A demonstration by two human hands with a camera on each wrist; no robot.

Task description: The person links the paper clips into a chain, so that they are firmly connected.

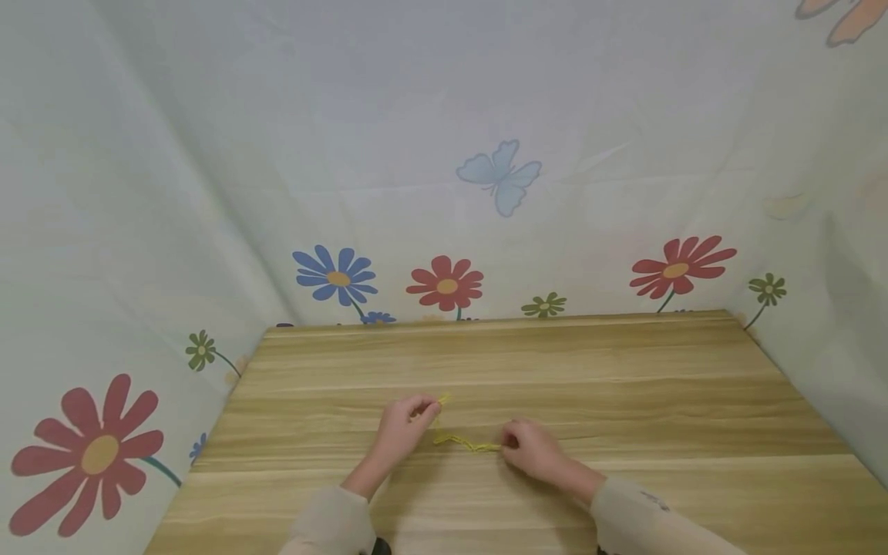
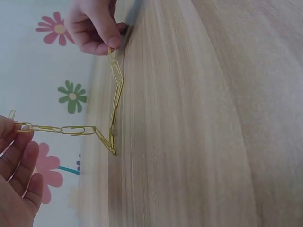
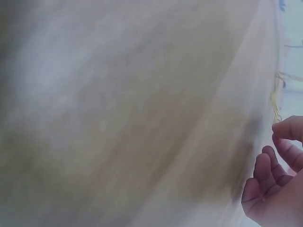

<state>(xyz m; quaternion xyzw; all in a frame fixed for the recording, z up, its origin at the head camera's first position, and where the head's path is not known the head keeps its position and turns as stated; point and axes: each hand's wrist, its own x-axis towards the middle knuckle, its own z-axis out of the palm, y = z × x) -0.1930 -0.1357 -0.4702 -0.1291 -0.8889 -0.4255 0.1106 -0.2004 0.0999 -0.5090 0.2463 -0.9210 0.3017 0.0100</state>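
Note:
A chain of linked yellow paper clips (image 1: 472,445) runs between the two hands over the wooden table. My left hand (image 1: 405,425) pinches one end between thumb and finger, raised above the tabletop; a clip end sticks up past the fingertips. Near the other end, my right hand (image 1: 533,449) pinches the chain, lower and close to the wood. In the left wrist view the paper clip chain (image 2: 113,101) sags to a low bend between the hands. The right wrist view shows the right hand (image 3: 279,175) at the edge, with a blurred bit of chain (image 3: 275,104).
The wood-grain table (image 1: 486,354) stretches out around both hands. Behind it and at the sides hangs a pale cloth (image 1: 388,154) printed with flowers and a butterfly. Light sleeves (image 1: 333,520) cover both forearms.

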